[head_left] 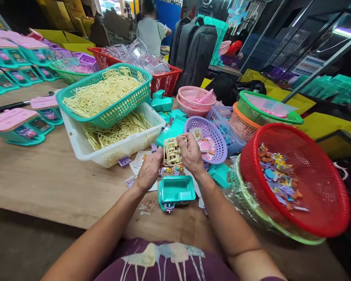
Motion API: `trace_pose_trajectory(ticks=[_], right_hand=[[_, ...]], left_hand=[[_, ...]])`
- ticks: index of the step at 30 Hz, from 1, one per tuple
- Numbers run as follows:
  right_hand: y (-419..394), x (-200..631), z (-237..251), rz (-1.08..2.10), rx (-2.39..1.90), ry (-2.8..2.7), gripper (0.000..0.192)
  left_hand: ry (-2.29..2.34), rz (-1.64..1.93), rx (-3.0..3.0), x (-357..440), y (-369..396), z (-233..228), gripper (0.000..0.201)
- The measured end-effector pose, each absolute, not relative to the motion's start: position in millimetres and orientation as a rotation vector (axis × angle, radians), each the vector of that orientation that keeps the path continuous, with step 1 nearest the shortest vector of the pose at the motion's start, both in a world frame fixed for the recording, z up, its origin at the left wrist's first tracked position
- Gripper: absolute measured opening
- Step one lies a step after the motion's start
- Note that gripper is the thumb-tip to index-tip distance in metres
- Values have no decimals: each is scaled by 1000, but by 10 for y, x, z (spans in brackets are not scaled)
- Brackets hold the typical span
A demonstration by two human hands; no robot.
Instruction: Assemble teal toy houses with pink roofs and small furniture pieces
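Observation:
Both my hands hold a cream plastic parts frame above the wooden table. My left hand grips its left lower edge. My right hand pinches its top right side. Just below them lies an open teal toy case on the table, with small coloured pieces and paper slips scattered around it.
A teal basket and a white basket of cream frames stand left. A purple basket and a tilted red basket of small coloured parts sit right. Finished teal-and-pink toys line the far left. A person stands behind.

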State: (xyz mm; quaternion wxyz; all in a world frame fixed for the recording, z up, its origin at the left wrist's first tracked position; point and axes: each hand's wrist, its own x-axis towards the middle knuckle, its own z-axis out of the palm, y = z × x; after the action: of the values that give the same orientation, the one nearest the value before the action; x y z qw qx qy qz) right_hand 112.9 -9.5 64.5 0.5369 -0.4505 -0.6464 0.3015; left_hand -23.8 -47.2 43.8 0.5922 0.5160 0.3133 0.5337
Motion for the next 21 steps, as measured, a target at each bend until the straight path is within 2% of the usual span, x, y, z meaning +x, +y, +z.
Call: trace_pose_trajectory(ticks=[3,7,12,21], right_hand=[[-215,1112,622,729,-1028,-1520,29],[-324,1094,515,906,-994,-1384,40],[-367,1358,374,970,-1055,-1355,33],[-557,1941,368,1032,-1179,-1313,31]], left_hand=[[820,1340,1259,-183,-550,412,49],[1053,1498,1441,-53,-617,410,41],[1148,1186,2081,-196,-486,469,38],[1293,730,2144,-583,-218,463,18]])
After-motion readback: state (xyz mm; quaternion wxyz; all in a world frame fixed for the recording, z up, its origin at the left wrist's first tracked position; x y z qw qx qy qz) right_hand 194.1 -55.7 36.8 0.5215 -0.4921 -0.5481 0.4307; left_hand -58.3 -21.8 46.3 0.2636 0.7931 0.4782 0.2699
